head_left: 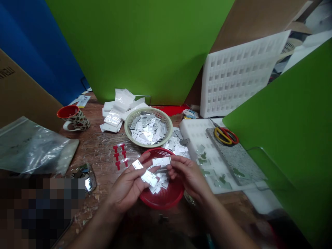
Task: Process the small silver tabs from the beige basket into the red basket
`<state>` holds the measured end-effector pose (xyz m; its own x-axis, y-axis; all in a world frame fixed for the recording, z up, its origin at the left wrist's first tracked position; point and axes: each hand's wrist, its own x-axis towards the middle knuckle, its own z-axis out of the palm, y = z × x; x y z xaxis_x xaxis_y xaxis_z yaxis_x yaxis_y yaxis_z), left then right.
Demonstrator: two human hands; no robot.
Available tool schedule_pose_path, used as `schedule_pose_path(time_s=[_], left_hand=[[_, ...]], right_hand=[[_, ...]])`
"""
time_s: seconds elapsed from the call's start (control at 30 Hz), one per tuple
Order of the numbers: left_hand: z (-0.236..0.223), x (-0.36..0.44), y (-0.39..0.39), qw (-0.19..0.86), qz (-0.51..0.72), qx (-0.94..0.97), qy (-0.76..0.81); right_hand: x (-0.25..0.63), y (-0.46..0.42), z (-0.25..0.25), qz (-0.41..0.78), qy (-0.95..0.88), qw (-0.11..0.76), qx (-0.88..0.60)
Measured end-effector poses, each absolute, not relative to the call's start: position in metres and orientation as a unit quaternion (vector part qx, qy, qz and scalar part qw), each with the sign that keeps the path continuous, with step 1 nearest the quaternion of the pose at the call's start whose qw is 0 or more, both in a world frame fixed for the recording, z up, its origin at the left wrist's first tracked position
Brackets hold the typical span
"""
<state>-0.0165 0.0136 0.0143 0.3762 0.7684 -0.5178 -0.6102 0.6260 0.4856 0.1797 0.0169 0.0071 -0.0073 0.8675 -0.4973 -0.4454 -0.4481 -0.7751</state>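
Observation:
My left hand [129, 185] is held over a red basket [166, 199] and is closed on a few small shiny metal plates [148, 177]. My right hand [188, 174] pinches one more plate [161, 161] by its end, just above the left hand's plates. More plates lie loose in the red basket under both hands. A cream basket [129, 121] heaped with the same plates sits just beyond.
A red-rimmed patterned mug [74, 118] and a clear plastic bag [28, 147] are at left. Small red clips [119, 155] lie on the wooden table. Stacked white packets [116, 110], a white foam tray [204, 145], scissors [225, 135] and a white grid rack [238, 77] stand around; green panels wall the area.

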Motion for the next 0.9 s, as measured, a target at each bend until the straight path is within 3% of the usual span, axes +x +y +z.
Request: schedule_pose_path(time_s=[0.9], left_hand=[[0.0120,-0.0173,0.0130,0.831,0.409,0.098,0.364]], right_hand=[[0.1781,0.0201,0.0118,0.669,-0.272,0.458,-0.518]])
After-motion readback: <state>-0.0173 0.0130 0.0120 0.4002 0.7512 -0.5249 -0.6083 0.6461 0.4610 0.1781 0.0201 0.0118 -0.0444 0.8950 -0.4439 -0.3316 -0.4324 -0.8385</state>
